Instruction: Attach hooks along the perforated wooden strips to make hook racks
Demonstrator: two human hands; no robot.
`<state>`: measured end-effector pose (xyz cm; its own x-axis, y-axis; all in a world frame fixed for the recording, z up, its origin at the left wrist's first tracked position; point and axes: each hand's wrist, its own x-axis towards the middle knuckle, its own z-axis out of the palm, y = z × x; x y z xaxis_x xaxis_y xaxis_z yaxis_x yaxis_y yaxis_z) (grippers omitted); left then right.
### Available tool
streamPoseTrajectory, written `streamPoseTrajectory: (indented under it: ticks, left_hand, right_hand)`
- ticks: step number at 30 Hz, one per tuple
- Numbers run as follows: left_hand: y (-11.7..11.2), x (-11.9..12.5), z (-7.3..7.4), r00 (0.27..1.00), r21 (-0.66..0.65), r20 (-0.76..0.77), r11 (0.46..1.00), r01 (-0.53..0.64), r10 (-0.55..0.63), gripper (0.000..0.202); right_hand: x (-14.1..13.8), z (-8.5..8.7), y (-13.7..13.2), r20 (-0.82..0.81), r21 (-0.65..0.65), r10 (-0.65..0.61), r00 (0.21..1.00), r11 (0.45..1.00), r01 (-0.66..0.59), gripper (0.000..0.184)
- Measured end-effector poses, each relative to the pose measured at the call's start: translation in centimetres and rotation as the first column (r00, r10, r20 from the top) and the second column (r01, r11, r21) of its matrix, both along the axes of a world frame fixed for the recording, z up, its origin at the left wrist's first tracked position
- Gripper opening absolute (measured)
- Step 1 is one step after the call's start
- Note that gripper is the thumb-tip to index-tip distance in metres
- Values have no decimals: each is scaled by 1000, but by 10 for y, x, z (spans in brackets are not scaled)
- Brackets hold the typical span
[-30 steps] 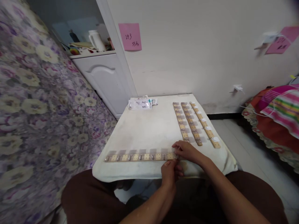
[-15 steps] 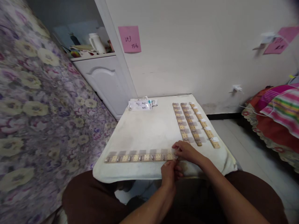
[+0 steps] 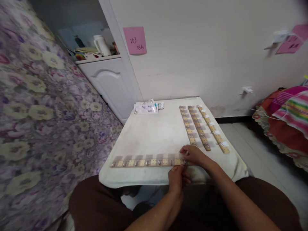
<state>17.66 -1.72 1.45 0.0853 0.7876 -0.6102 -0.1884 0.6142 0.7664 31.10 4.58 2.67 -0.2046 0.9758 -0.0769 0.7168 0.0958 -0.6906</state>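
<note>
Across the pale, cloth-covered tabletop (image 3: 149,136) spreads the largest danger, I think: the cover looks soft, so a strong push or pull could wrinkle it and shift everything that lies on it. Next in size is the long wood-coloured strip (image 3: 142,162), lying sideways close to the near edge, with both hands at its right end. If pressure came at this end only, the strip could turn, or slide toward the edge and fall down. Three other strips, the left one (image 3: 190,132), the middle one (image 3: 204,140) and the right one (image 3: 218,138), lie lengthwise on the right side. The right forearm (image 3: 232,195) passes near their closer ends, so a wide elbow movement could knock them out of line. The flat packet (image 3: 145,108) at the far left corner is well apart and seems at little risk. The left hand (image 3: 177,176) is at the strip's near side, thumb and first finger close together; the right hand (image 3: 191,154) is at its far side, fingers bent and gathered. Whether either one pinches something I cannot tell, the part being too small. Smallest are the silvery pieces (image 3: 147,163) with clear tabs (image 3: 139,157); the end piece (image 3: 184,162) is between the hands. One careless fingertip could bend a tab, or make this piece jump away
</note>
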Motion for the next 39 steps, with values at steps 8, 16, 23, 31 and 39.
streamPoseTrajectory:
  ticks: [8,16,23,31,39]
  left_hand:
    - [0,-1,-3,999,-3,-11,1000,30,-30,29]
    - [3,-2,-6,999,-30,-19,999,46,-47,27]
    - [5,-5,-13,997,4,18,997,73,-73,32]
    - [7,-7,-17,994,12,57,996,91,-92,34]
    - [7,-8,-13,994,18,50,995,98,-98,37]
  right_hand:
    - [-2,6,2,46,-79,-7,999,997,11,25]
    - [-1,2,7,21,-91,24,999,996,-22,25]
    - [4,0,6,-44,-40,44,998,998,-46,27]
    - [4,10,-1,-56,-10,64,996,998,-65,30]
    - [2,17,-5,-53,8,53,997,999,-53,28]
